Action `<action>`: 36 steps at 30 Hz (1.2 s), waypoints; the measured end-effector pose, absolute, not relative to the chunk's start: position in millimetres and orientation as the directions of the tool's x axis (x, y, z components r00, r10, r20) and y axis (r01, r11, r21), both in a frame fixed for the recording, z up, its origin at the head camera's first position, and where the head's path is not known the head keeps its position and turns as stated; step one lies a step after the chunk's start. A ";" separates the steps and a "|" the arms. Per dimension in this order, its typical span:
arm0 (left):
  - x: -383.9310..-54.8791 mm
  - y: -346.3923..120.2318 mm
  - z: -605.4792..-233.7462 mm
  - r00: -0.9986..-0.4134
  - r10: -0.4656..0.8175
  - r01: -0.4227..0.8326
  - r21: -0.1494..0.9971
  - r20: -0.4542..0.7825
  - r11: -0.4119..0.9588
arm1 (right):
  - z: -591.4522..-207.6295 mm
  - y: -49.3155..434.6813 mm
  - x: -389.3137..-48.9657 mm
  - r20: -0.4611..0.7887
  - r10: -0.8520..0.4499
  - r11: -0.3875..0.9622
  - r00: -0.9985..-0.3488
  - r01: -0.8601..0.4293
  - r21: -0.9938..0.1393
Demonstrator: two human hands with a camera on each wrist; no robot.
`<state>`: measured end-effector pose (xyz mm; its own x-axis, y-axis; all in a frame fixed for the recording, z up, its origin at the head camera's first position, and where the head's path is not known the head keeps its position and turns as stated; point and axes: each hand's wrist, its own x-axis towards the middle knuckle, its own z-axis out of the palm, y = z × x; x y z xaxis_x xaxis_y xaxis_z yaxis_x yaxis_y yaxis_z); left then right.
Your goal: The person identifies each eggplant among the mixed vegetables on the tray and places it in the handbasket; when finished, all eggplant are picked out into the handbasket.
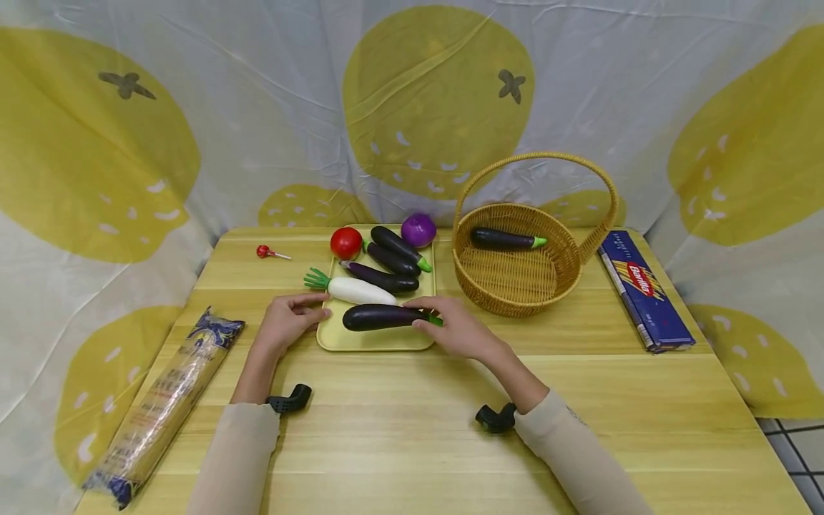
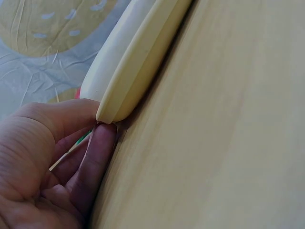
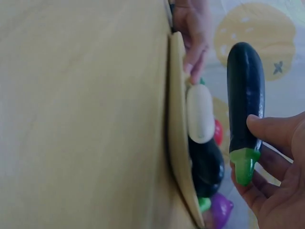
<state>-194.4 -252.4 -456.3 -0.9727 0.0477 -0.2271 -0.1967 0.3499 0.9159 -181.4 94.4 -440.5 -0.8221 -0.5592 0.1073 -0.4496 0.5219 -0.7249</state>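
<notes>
My right hand [image 1: 460,329] grips a dark purple eggplant [image 1: 376,317] near its green stem end. In the right wrist view this eggplant [image 3: 245,90] is lifted clear of the tray, thumb on one side and fingers on the other. At the left edge of the yellow tray [image 1: 341,340], my left hand [image 1: 286,323] pinches the rim, as the left wrist view shows. On the tray lie a white radish [image 1: 357,290] with green leaves, several more eggplants [image 1: 380,277], a tomato [image 1: 345,244] and a purple onion [image 1: 418,230].
Right of the tray stands a wicker basket [image 1: 508,307] with a tall handle and one eggplant [image 1: 502,239] inside. A blue spaghetti box [image 1: 650,307] lies farther right. To the left are a red lollipop [image 1: 262,251] and a bag of noodles [image 1: 170,408]. A patterned curtain [image 1: 270,107] hangs behind.
</notes>
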 end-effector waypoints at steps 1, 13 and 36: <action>-194.0 -252.2 -456.0 -0.973 0.045 -0.199 0.916 -0.228 0.348 | -437.4 97.4 -181.6 0.130 -0.555 0.520 -0.821 -0.465 -0.717; -198.2 -255.0 -465.6 -0.972 0.043 -0.202 0.912 -0.232 0.358 | -414.4 143.4 -187.1 0.170 -0.426 0.560 -0.889 -0.407 -0.722; -206.4 -264.3 -493.1 -0.982 0.023 -0.167 0.909 -0.190 0.382 | -412.7 246.6 -238.0 0.109 -0.241 0.709 -0.964 -0.251 -0.658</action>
